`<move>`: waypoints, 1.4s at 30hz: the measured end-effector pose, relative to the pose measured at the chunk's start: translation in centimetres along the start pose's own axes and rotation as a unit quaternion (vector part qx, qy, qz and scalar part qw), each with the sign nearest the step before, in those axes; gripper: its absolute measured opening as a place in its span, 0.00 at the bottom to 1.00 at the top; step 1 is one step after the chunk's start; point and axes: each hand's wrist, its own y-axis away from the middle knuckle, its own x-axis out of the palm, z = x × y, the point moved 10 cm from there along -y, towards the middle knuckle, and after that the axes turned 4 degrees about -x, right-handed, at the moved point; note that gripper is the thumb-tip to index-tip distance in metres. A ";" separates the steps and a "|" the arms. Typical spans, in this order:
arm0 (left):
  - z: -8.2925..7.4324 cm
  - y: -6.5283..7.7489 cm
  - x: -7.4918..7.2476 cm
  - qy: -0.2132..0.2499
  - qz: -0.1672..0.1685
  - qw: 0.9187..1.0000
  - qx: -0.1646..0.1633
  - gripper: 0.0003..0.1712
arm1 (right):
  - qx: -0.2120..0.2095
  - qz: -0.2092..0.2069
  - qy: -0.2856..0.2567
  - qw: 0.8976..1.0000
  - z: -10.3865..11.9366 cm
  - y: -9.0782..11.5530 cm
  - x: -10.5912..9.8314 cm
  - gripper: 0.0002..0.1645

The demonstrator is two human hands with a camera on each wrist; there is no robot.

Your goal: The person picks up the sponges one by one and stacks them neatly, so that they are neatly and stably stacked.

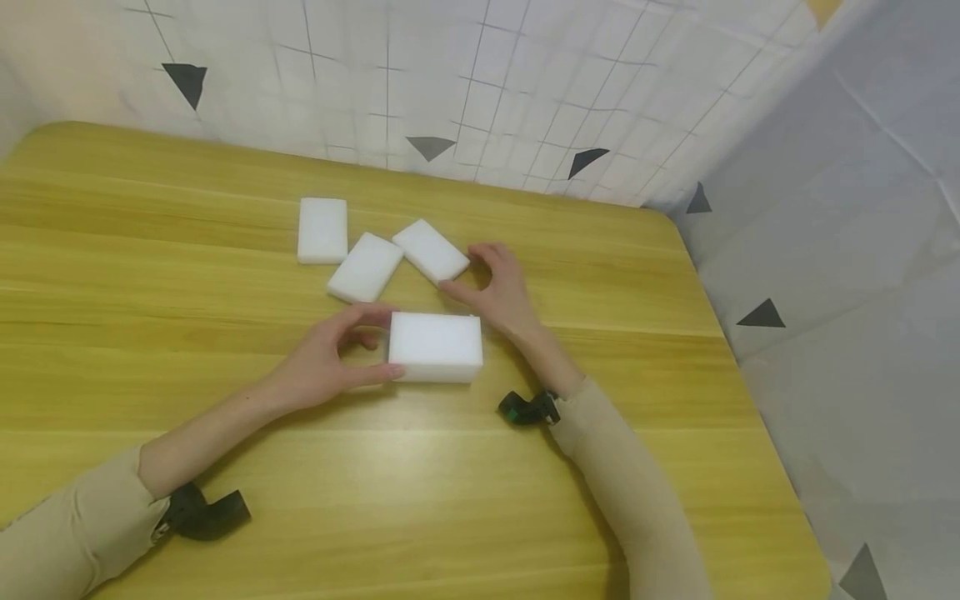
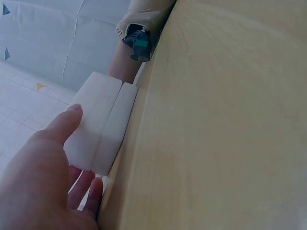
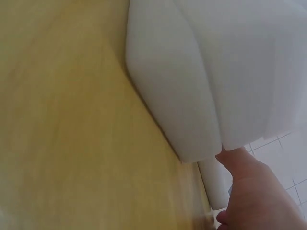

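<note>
Near the middle of the table, a stack of white sponges [image 1: 435, 340] lies flat, at least two layers thick. My left hand [image 1: 330, 354] grips its left end, thumb on the near side and fingers at the far side. The layers [image 2: 98, 127] show a seam in the left wrist view. Behind the stack, my right hand [image 1: 498, 287] holds the right end of a single tilted white sponge [image 1: 431, 250] between thumb and fingers. In the right wrist view the stack [image 3: 168, 72] hides most of that sponge, and only the thumb side of the hand shows clearly.
Two more white sponges, one angled [image 1: 366, 268] and one upright to the view [image 1: 322, 231], lie left of the held one on the wooden table [image 1: 420, 500]. A white gridded sheet [image 1: 360, 83] hangs behind the table; a grey sheet [image 1: 840, 250] borders its right edge.
</note>
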 end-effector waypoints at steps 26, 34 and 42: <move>0.0 0.1 -0.3 -0.002 0.000 1.000 -0.008 0.42 | -0.032 0.012 0.001 0.999 0.7 -0.2 0.4 0.41; 0.0 0.0 -0.1 -0.001 0.004 1.000 -0.007 0.42 | -0.016 0.003 -0.018 1.000 0.1 0.1 0.1 0.41; 0.0 0.0 0.0 -0.004 0.003 1.000 -0.002 0.42 | 0.013 -0.019 -0.049 0.999 -0.6 0.6 -0.6 0.39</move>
